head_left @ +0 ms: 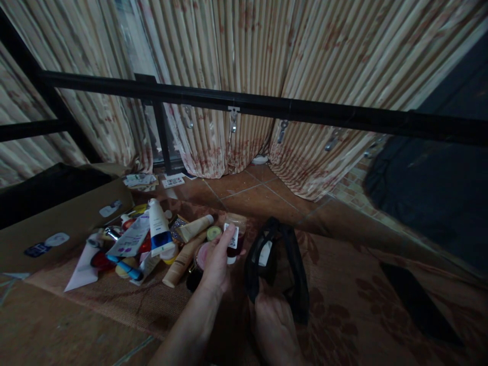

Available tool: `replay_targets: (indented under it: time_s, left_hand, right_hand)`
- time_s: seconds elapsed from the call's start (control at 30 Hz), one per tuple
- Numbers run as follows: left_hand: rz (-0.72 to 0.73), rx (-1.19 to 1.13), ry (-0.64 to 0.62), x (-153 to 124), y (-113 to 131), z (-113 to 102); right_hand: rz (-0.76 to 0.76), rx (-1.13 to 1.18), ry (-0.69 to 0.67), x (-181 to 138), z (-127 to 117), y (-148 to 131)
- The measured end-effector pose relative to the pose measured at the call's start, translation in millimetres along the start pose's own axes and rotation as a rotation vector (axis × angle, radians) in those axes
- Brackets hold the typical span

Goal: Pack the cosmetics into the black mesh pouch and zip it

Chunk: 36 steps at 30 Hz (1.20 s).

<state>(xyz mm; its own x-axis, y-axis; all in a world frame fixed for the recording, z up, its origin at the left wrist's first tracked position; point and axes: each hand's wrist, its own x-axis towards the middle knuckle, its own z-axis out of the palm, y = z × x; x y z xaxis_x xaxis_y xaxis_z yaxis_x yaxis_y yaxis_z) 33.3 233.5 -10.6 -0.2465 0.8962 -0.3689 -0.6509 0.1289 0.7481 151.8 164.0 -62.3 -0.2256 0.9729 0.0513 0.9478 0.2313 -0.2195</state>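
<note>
My left hand (216,264) is closed around a small bottle of dark red liquid with a white label (234,240), held just above the brown mat. My right hand (272,323) grips the near rim of a black pouch (278,254) that stands open on the mat, right beside the bottle. A heap of toiletries lies left of my left hand: a white tube with a blue band (158,226), a cream tube (195,227), a tan tube (181,262) and a round pink-topped jar (201,256).
A black metal rail (267,107) crosses the view in front of striped curtains (244,61). Flat cardboard (68,218) lies at the left. A dark bag (430,198) sits at the right, with a black flat object (419,305) on the patterned mat. Tiled floor lies behind.
</note>
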Motion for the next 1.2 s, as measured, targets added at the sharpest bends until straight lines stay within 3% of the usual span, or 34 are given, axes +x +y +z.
replay_targets:
  time_s: [0.7, 1.2]
  left_hand:
    - [0.016, -0.042, 0.07, -1.8, 2.9, 1.1]
    - [0.036, -0.042, 0.036, 1.4, 0.0, -1.0]
  right_hand:
    - [-0.006, 0.002, 0.017, -0.3, -1.3, -0.2]
    - [0.011, -0.016, 0.0, -0.1, -2.3, -0.8]
